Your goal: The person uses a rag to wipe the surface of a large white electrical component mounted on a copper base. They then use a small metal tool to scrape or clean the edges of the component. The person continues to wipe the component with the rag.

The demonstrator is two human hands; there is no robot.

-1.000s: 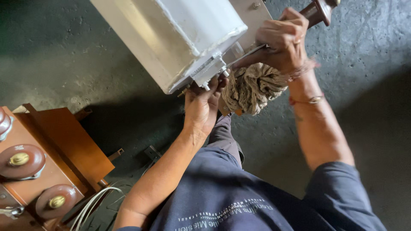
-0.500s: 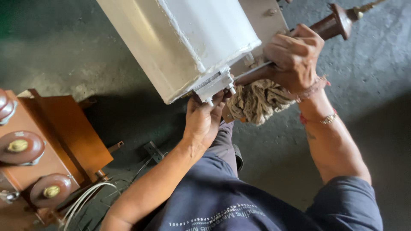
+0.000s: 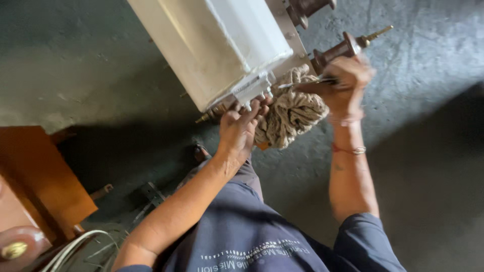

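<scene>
Nearest the camera, the person's blue shirt (image 3: 242,242) fills the bottom edge, both bare forearms reaching up from it. At the lower left stands an orange-brown metal box (image 3: 40,176) with a round brown insulator (image 3: 17,247) and a loop of white cable (image 3: 75,247) beside it, all on the grey concrete floor (image 3: 428,151).

Farther up, the left hand (image 3: 239,128) presses against the underside of a white metal box (image 3: 222,45); its fingers are spread and lie flat at the small white terminal block (image 3: 249,88) on the box's edge, gripping nothing. Just beside it, touching the fingertips, hangs a bundle of beige rope (image 3: 290,113).

The right hand (image 3: 348,85) is closed around a thin tool (image 3: 307,83), whose tip points toward the terminal block, above the rope. Behind the hand, a brown ribbed insulator (image 3: 338,50) with a brass tip juts from the white box.
</scene>
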